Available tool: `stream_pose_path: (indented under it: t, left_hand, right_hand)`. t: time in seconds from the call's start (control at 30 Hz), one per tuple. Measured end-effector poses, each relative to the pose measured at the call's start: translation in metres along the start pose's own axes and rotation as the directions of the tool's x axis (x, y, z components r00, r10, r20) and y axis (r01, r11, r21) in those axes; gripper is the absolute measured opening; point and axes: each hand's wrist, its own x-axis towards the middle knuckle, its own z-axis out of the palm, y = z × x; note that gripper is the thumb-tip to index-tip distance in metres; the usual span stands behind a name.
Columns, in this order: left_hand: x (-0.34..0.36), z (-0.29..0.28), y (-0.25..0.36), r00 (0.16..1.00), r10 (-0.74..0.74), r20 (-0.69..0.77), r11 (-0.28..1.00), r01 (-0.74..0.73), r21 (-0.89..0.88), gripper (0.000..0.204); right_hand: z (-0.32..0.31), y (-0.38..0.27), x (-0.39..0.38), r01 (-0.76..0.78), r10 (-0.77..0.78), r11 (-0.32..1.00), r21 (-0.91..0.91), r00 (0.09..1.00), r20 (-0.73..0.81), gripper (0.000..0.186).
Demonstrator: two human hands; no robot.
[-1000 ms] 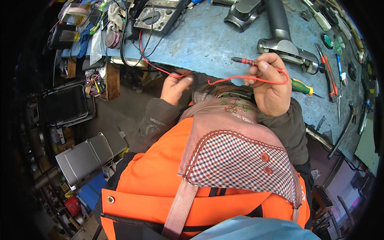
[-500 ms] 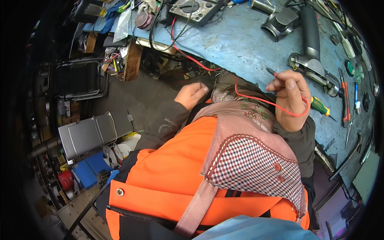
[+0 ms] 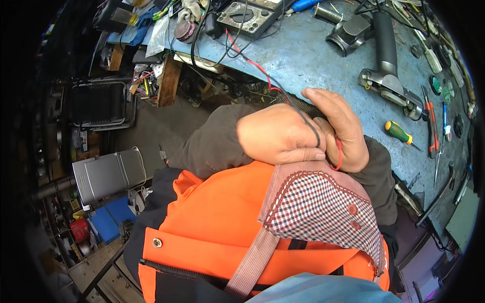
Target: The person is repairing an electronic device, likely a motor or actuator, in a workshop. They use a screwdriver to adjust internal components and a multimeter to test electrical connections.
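My two hands meet in front of the apron, over the near edge of the bench. The left hand (image 3: 275, 134) is closed, its back upward; a black test lead (image 3: 307, 121) crosses it and dips in beside the thumb. Touching it, my right hand (image 3: 348, 134) is bent with fingers partly curled, and a red test lead (image 3: 339, 154) loops out below its palm. The lead tips are hidden between the hands. Both leads run to an analog multimeter (image 3: 246, 19) with a dial, at the far side of the bench.
On the blue bench (image 3: 303, 55) lie a grey-black handheld tool (image 3: 386, 55), a grey tool head (image 3: 349, 34), a green-yellow screwdriver (image 3: 399, 132) and red-handled pliers (image 3: 431, 129). Lower left stand a grey case (image 3: 108, 174) and a black folding chair (image 3: 98, 103).
My left hand has moved right and up to meet the right hand, now with the black lead across it. The right hand has shifted left and lower, turning its palm inward.
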Motion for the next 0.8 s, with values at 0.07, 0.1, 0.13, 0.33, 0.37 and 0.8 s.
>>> stream_pose_path:
  t: [0.07, 0.1, 0.13, 0.33, 0.37, 0.8]
  left_hand:
    - [0.005, -0.004, 0.005, 0.999, -0.051, 0.001, 0.999, 0.051, 0.012, 0.018]
    - [0.007, -0.005, 0.006, 0.999, -0.052, 0.000, 0.999, 0.052, 0.002, 0.018]
    - [0.008, -0.006, 0.008, 0.999, -0.055, -0.002, 0.998, 0.055, -0.008, 0.017]
    - [-0.001, -0.020, 0.016, 0.972, -0.197, 0.126, 0.980, 0.199, -0.010, 0.028]
    - [-0.002, -0.032, 0.026, 0.948, -0.279, 0.156, 0.960, 0.274, 0.050, 0.031]
    - [0.024, -0.204, -0.113, 0.685, 0.074, -0.724, 0.625, 0.534, 0.570, 0.031]
  right_hand:
    - [-0.005, 0.004, 0.005, 0.012, -0.018, 0.996, 0.088, 0.998, 0.066, 0.056]
    - [-0.006, 0.007, 0.007, 0.012, -0.020, 0.994, 0.110, 0.997, 0.069, 0.058]
    - [-0.006, 0.006, 0.005, -0.021, 0.009, 0.988, 0.154, 0.997, 0.079, 0.057]
    - [-0.009, 0.003, 0.012, -0.032, -0.007, 0.982, 0.187, 0.978, 0.207, 0.051]
    - [-0.010, 0.002, 0.012, -0.037, 0.002, 0.983, 0.177, 0.982, 0.191, 0.050]
    - [-0.030, -0.006, 0.002, 0.072, -0.078, 0.996, -0.061, 0.992, -0.103, 0.032]
